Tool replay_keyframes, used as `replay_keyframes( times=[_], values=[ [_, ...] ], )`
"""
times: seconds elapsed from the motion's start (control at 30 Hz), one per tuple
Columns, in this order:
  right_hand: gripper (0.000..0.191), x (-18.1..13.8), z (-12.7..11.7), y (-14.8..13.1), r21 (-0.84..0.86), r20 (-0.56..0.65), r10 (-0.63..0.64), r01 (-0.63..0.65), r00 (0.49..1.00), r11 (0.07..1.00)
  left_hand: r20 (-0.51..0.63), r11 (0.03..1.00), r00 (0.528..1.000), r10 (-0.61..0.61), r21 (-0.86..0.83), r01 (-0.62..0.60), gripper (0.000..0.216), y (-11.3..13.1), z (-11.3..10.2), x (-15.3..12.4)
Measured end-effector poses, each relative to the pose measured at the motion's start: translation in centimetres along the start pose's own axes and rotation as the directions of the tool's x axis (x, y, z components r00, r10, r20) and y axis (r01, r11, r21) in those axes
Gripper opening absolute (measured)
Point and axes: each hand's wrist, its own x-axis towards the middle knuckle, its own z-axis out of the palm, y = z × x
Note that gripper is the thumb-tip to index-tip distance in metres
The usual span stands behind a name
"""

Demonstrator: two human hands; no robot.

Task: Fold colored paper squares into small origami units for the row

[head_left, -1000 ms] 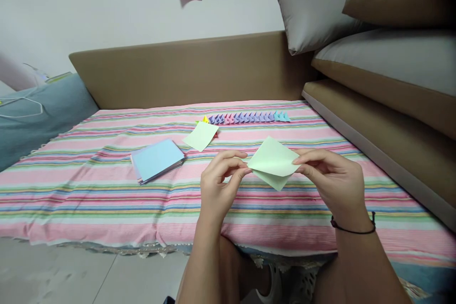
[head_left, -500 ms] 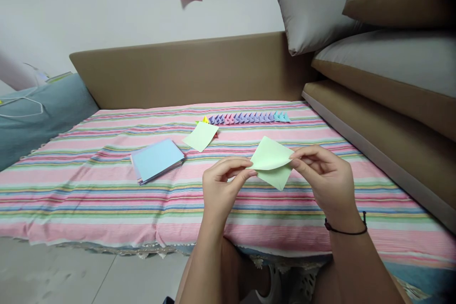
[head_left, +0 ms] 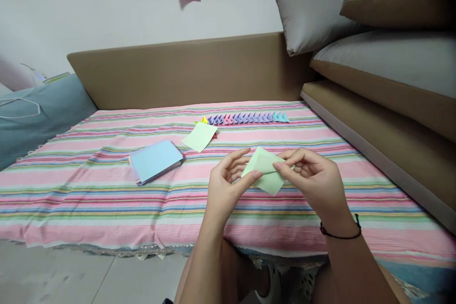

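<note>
A light green square of paper [head_left: 271, 181] is between my hands, above the striped cloth, with a fold line across its middle. The thumb of my left hand [head_left: 228, 178] presses on its left part, while the other fingers curve loosely behind the left corner. At the right corner my right hand [head_left: 313, 175] pinches the paper between thumb and fingers, the thumb lying along the fold. A second light green sheet [head_left: 200, 137] lies flat farther off to the left, partly over some yellow and red folded pieces.
A stack of paper with a light blue top sheet [head_left: 156, 161] lies at the left. Farther back runs a row of folded paper pieces [head_left: 249, 118] in purple, pink and turquoise. Grey and brown cushions [head_left: 384, 66] are piled at the right, and a brown backrest [head_left: 178, 76] stands behind.
The upper flap that was curved up between both hands now lies flatter along the fold. My left thumb has slid inward onto the paper, and the right thumb has moved left along it.
</note>
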Motion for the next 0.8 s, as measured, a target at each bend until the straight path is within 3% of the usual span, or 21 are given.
replay_keyframes(
  times=[0.1,0.27,0.67,0.8],
  values=[
    [0.018,-0.2,0.2,-0.2,-0.04,0.057,-0.008,0.011,0.998,0.999,-0.089,0.999,0.995,-0.051,-0.017,0.049,0.031,0.0,0.7,-0.1],
    [0.016,-0.2,0.3,-0.4,-0.06,0.055,0.0,0.003,0.998,0.998,-0.244,0.997,0.967,-0.076,-0.025,0.072,0.017,0.0,1.3,-0.2],
    [0.022,0.1,0.5,0.0,-0.026,0.015,0.076,-0.075,0.997,0.997,-0.229,0.995,0.969,-0.095,0.019,0.102,0.016,-0.2,1.0,-0.3],
    [0.036,0.1,0.5,0.2,0.054,0.119,0.155,-0.162,0.981,0.985,-0.265,0.997,0.962,-0.071,0.021,0.08,0.017,-0.3,1.0,-0.3]
  ],
)
